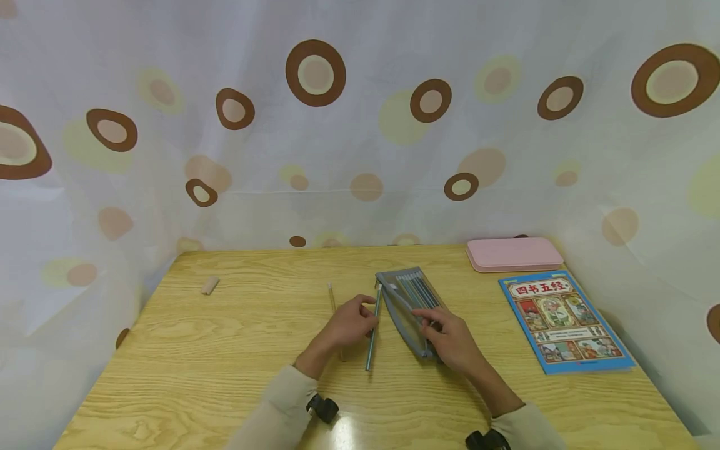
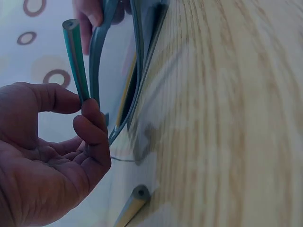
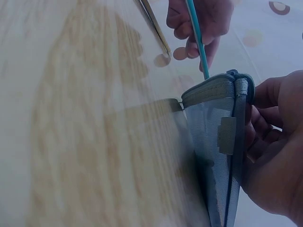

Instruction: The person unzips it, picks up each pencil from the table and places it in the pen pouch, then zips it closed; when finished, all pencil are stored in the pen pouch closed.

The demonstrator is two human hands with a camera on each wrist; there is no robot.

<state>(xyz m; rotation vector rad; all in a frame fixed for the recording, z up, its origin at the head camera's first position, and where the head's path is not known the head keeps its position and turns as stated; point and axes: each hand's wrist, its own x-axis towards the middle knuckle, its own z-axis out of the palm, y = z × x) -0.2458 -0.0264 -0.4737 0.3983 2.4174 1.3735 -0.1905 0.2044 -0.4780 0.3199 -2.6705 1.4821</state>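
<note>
My left hand pinches a teal pencil between thumb and fingers. The pencil's far end is beside the corner of a grey mesh zip pouch. With my right hand I grip the pouch's zipped edge, and the left wrist view shows its mouth parted. Several pencils lie side by side inside the pouch. Partly hidden under my left hand, a yellow pencil lies on the table. In the left wrist view, the teal pencil stands apart from the table.
A small beige block, perhaps an eraser, is at the table's back left. At the back right sits a pink case, with a blue-bordered book in front of it. Patterned sheeting surrounds the wooden table.
</note>
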